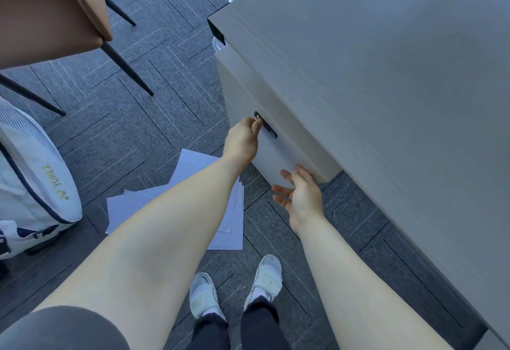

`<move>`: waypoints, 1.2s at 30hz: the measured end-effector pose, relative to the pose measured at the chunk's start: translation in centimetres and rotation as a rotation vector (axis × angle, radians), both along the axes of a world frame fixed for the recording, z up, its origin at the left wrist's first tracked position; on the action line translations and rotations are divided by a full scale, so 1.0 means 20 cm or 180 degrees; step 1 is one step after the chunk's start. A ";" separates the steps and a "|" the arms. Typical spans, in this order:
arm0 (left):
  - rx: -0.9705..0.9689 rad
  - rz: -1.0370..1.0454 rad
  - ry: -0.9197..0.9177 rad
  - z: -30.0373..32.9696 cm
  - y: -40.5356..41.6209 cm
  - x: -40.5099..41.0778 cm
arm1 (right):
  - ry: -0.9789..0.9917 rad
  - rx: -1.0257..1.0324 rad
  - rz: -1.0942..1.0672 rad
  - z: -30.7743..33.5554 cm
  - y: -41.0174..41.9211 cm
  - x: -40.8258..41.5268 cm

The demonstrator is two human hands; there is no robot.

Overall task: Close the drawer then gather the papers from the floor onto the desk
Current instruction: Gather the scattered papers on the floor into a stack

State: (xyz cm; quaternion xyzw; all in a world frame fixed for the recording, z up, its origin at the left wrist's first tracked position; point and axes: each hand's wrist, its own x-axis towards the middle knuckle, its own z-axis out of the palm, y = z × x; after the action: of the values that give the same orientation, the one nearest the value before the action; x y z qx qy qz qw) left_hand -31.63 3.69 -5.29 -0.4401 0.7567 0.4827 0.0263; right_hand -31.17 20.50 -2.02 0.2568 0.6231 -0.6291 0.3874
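left grip (242, 137) pinched on drawer (278, 153) key (257, 117), right grip (299, 193) wide, papers (176, 200) underneath

Papers (176, 206) on floor left of drawer (278, 153) under desk (386, 73); chair (55, 10) & bag (30, 184) further left.

Left hand (242, 139) at drawer (273, 153) key (257, 117)

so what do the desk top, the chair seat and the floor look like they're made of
Desk top: probably wood-look laminate, matte, with fine pale straight grain lines. Chair seat: looks like smooth tan leather or faux leather, with a stitched-looking edge, on thin dark legs, likely metal. Floor: grey carpet tiles, going by the woven texture and tile seams.
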 end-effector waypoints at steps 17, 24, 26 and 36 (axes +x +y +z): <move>0.1404 0.2111 -0.1353 -1.34 -0.15 1.72 | 0.0439 0.1368 0.4245 -1.43 -0.52 0.69; 0.1609 0.3848 -0.0846 -2.30 -0.39 2.22 | 0.1753 0.1492 0.5683 -2.45 -1.01 1.02; 0.1506 0.4292 -0.0742 -2.62 -0.46 2.36 | 0.2259 0.1662 0.5879 -2.64 -1.21 1.11; 0.0926 0.4952 -0.0410 -2.81 -0.57 2.45 | 0.4286 0.1680 0.5800 -2.94 -1.57 1.42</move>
State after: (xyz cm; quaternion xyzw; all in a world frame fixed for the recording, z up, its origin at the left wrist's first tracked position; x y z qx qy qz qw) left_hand 17.41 -7.73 -61.47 -0.8617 0.1584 0.4302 -0.2176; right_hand -2.77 -10.88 -60.73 -0.5999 0.7685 0.0225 0.2213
